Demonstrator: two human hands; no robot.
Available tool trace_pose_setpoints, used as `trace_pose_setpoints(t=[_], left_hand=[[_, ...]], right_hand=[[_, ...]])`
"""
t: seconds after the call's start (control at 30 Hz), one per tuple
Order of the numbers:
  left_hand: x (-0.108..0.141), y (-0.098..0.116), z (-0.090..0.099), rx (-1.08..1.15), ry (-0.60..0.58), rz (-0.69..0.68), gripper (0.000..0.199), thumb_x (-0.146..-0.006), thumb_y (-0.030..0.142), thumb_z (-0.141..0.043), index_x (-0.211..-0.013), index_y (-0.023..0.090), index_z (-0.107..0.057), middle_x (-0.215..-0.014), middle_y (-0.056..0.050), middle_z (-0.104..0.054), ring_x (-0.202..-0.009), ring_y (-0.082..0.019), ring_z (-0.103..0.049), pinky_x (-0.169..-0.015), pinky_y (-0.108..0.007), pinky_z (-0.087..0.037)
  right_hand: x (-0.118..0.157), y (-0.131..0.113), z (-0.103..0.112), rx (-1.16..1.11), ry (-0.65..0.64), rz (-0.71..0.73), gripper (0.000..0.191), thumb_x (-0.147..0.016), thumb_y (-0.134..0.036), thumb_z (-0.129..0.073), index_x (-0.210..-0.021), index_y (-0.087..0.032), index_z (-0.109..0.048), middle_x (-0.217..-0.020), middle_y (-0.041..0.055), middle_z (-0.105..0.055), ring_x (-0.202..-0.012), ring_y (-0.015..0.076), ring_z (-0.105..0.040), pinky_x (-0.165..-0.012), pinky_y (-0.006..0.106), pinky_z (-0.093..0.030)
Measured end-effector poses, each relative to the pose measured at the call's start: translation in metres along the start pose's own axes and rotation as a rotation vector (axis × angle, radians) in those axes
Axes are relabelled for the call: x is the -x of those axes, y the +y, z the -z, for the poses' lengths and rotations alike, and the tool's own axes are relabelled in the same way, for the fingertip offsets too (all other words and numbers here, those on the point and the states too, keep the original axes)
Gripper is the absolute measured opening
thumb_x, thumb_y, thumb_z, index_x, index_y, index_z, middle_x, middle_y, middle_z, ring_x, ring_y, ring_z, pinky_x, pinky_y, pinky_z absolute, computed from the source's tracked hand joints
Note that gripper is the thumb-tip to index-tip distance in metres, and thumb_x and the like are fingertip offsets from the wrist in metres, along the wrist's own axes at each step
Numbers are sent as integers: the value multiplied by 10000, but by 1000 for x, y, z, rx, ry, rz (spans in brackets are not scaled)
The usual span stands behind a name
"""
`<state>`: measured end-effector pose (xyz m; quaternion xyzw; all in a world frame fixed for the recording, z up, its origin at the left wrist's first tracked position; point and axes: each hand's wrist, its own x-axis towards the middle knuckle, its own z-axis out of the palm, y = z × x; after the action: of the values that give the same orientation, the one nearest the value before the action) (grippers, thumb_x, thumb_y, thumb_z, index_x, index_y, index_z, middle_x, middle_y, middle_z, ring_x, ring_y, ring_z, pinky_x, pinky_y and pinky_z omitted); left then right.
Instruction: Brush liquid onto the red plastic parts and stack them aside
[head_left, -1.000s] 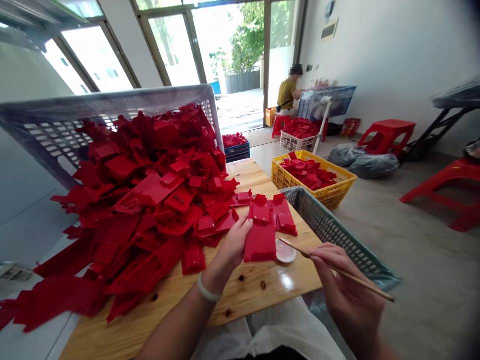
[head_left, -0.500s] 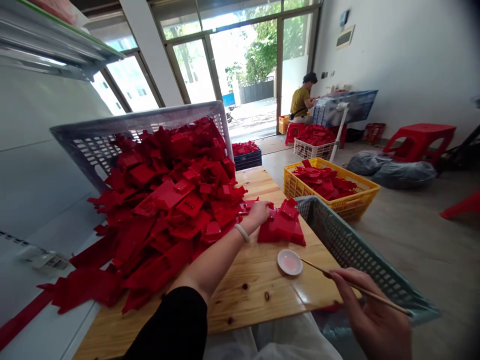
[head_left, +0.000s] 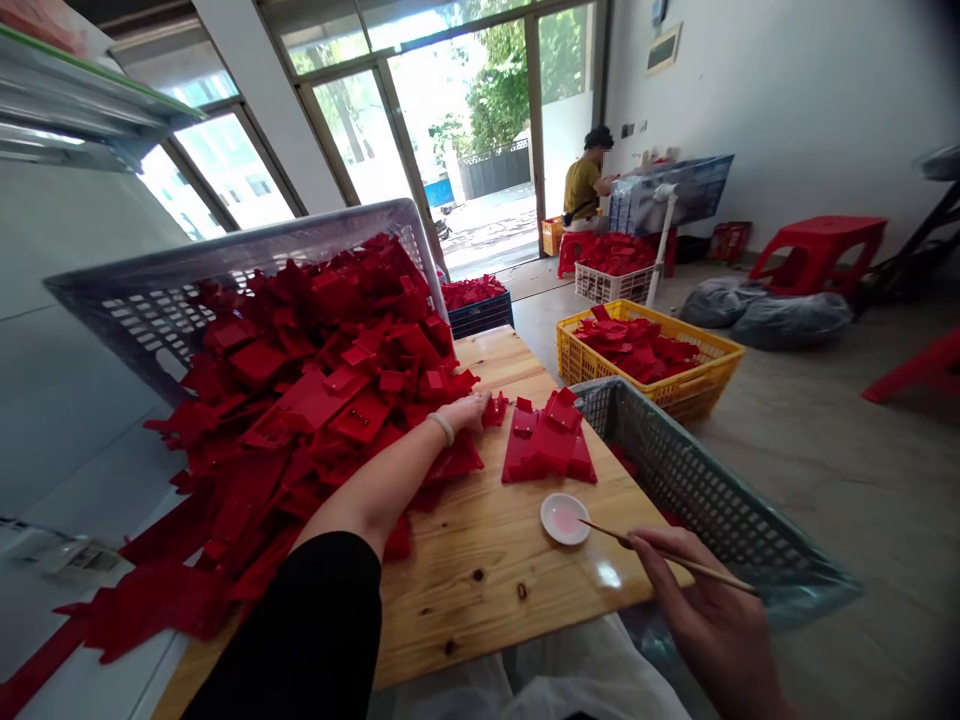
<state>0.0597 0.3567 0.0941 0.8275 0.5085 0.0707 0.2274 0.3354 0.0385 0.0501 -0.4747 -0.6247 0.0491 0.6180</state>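
Right hand is pinched shut on a thin wooden stick, which slants up and left with its tip just beside a little white dish of pinkish liquid. Left hand lies open, palm down, on the edge of a big heap of red plastic parts, with a pale bangle on the wrist. The parts are flat and angular, with raised tabs and small slots. A small stack of them sits on the wooden counter, between the hands. The heap slumps out of a tipped grey crate. A green mesh crate sits right of the counter, then a yellow crate of red parts on the concrete floor. Way back, a co-worker in a yellow shirt sits near the glass doors.
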Motion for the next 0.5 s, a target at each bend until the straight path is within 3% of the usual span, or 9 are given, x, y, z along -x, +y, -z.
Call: trace_pose_setpoints(t=[0.13, 0.3, 0.5], left_hand=[[19, -22, 30, 160, -9, -47, 500, -975, 339, -790, -1425, 183, -637, -1369, -131, -695, -1208, -302, -700, -1071, -557, -573], [52, -37, 65, 476, 134, -152, 1058, -650, 223, -965, -1585, 126, -479, -1350, -186, -725, -1333, -380, -653, -1192, -532, -469], [89, -40, 80, 848, 405, -232, 1031, -649, 392, -979, -1536, 198, -490, -1428, -203, -700, -1365, -383, -654, -1140, -532, -521]], right_hand=[[12, 10, -6, -13, 10, -105, 115, -1042, -370, -714, -1031, -276, -779, -957, 12, -804, -843, 206, -778, -802, 283, -633], [19, 19, -20, -3, -5, -200, 286, -1043, -523, -689, -1007, -262, -803, -971, 45, -822, -862, 248, -795, -815, 331, -649], [15, 35, -30, 117, -68, -96, 438, -1049, -634, -619, -985, -251, -822, -951, 62, -835, -840, 265, -815, -768, 335, -659]])
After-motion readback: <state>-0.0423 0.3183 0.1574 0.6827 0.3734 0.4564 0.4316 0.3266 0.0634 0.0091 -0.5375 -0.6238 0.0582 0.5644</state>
